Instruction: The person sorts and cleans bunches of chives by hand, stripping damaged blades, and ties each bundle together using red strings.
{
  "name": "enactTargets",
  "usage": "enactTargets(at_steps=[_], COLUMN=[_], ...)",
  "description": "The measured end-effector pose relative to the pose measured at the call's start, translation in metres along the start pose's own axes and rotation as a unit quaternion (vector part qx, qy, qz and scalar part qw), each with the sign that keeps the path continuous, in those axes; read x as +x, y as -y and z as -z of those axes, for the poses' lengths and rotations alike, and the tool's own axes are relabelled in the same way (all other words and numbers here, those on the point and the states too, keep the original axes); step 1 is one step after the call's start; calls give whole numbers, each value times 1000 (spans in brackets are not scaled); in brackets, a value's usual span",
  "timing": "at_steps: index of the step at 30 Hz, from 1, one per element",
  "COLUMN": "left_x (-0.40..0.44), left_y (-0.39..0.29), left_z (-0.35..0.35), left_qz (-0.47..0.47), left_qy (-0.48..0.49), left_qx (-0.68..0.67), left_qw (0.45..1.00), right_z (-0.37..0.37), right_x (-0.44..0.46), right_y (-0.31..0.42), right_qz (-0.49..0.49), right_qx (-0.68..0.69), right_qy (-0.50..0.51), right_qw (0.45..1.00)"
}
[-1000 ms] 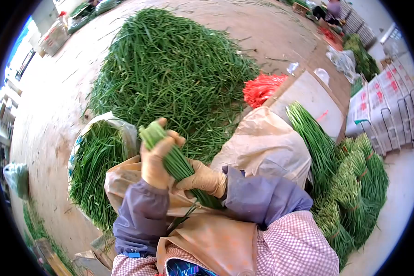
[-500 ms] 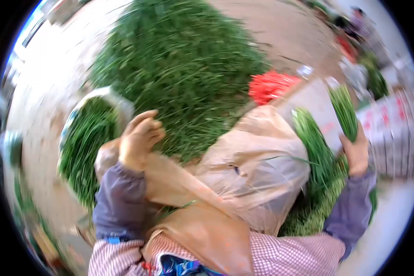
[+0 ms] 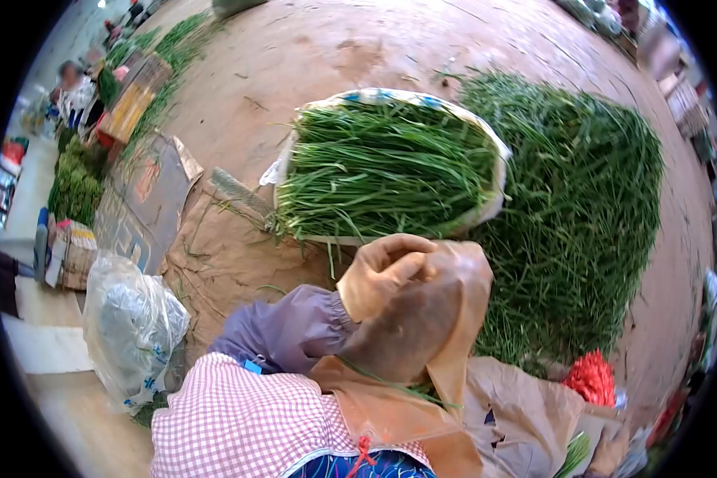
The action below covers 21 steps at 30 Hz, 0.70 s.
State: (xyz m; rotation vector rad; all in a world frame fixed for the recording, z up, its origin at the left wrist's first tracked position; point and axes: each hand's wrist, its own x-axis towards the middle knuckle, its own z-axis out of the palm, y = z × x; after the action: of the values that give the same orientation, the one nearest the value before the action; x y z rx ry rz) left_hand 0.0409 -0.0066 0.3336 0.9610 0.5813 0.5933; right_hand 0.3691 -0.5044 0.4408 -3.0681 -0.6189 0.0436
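Note:
My left hand [image 3: 386,275] is above my knee, which is draped in a brown plastic apron [image 3: 398,334]. Its fingers are curled in and the thumb meets them; whether something thin sits between them is hidden. Just beyond it lies a basin-like white-lined container [image 3: 498,159] heaped with long green chives [image 3: 382,171]. My right hand [image 3: 609,454] is low at the right edge, partly cut off and blurred, beside a bunch of green stalks [image 3: 575,456]. I cannot make out whether it grips them. A few loose leaves [image 3: 398,386] rest across the apron.
A big loose heap of chives [image 3: 573,215] covers the floor at right. Red ties [image 3: 591,378] lie near my right knee. At left are a clear plastic bag [image 3: 131,327], flattened cardboard [image 3: 151,199] and crates [image 3: 135,95]. A person [image 3: 76,92] is far left.
My view has swung left, putting the container near the centre. My left hand's fingers have curled in. My right hand, which held a bunch of chives, is now at the lower right edge.

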Motion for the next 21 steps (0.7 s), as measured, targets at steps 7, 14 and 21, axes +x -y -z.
enactTargets(at_steps=[7, 14, 21], left_x=[39, 129, 200], left_y=[-25, -59, -52], left_z=[187, 316, 360], left_qz=[-139, -111, 114], left_qy=[-297, -403, -296], left_qx=[134, 398, 505], left_qw=[935, 817, 803], right_z=[-67, -154, -225], right_x=[106, 123, 104], right_y=[421, 720, 838], right_qz=[429, 560, 564], right_qx=[242, 323, -14], right_qy=[143, 121, 54], right_qw=[858, 754, 824])
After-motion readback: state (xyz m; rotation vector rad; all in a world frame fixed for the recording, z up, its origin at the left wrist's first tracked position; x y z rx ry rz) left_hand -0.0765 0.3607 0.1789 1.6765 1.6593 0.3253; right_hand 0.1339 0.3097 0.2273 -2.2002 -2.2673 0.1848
